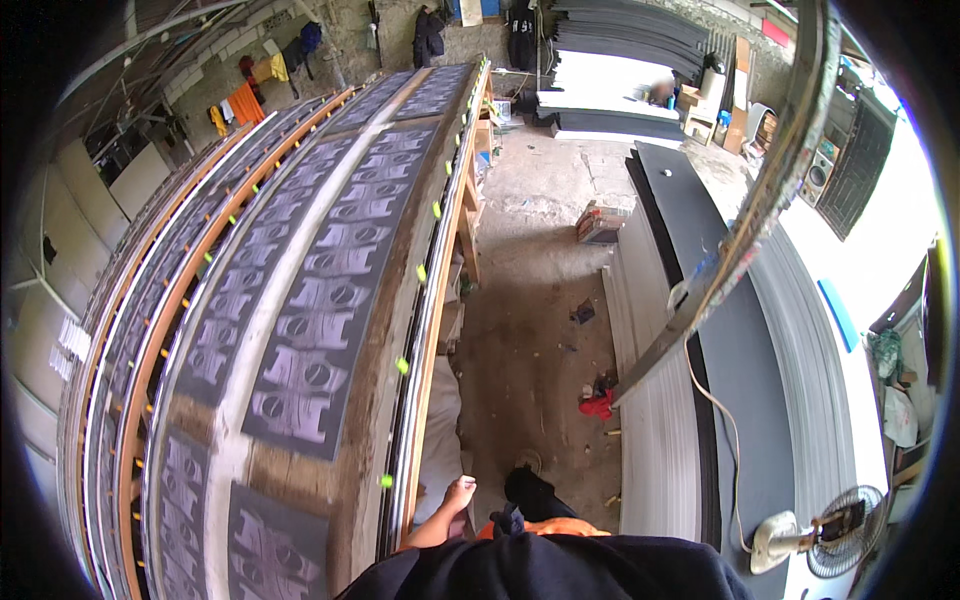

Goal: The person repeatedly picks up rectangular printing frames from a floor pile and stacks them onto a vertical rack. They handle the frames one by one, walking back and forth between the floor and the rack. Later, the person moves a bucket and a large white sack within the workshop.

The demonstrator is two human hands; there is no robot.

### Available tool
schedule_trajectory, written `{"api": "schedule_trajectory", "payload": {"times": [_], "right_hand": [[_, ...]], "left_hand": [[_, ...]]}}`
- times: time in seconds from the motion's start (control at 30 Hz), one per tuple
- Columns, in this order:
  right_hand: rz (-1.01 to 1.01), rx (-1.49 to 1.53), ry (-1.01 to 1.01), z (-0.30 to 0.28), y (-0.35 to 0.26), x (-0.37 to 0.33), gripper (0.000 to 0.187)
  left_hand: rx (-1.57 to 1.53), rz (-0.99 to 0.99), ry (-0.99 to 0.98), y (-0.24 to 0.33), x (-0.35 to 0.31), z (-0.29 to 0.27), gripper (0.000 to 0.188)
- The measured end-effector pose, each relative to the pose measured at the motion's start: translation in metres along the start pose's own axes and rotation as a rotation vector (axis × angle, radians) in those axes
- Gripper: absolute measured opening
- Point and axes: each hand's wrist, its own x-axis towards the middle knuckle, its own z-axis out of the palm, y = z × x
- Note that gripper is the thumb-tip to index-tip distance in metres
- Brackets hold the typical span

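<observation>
My left hand (459, 493) hangs low beside the long printing table (440, 290), close to its right edge. Its fingers are curled together, and a small pale spot shows at the fingertips, too small to name. On the table lie dark grey sheets (318, 375) printed with rows of lighter shapes, each with a dark round mark. A pale strip (262, 330) runs lengthwise between the rows of sheets. Bright green clips (402, 366) sit at intervals along the table's edge rail. My right hand is out of view.
To the right stand tall stacks of dark and white sheets (735, 400), with a slanting metal post (700, 300) before them. A fan (845, 530) sits at the lower right. Red cloth (597, 404) and scraps lie on the floor. Further long tables (110, 370) fill the left.
</observation>
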Motion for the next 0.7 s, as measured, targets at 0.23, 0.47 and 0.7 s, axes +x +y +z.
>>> {"api": "schedule_trajectory", "payload": {"times": [0.23,0.47,0.7], "right_hand": [[-0.611,-0.526,0.134,-0.162,-0.225,0.173,0.022],[-0.748,0.452,0.162,-0.31,-0.506,0.22,0.018],[-0.549,-1.053,-0.117,-0.383,-0.347,0.44,0.023]], "left_hand": [[-0.044,-0.072,0.107,0.043,0.139,-0.055,0.024],[0.123,-0.21,0.101,0.043,0.322,-0.077,0.025],[-0.177,0.208,-0.019,0.206,0.6,-0.052,0.022]]}}
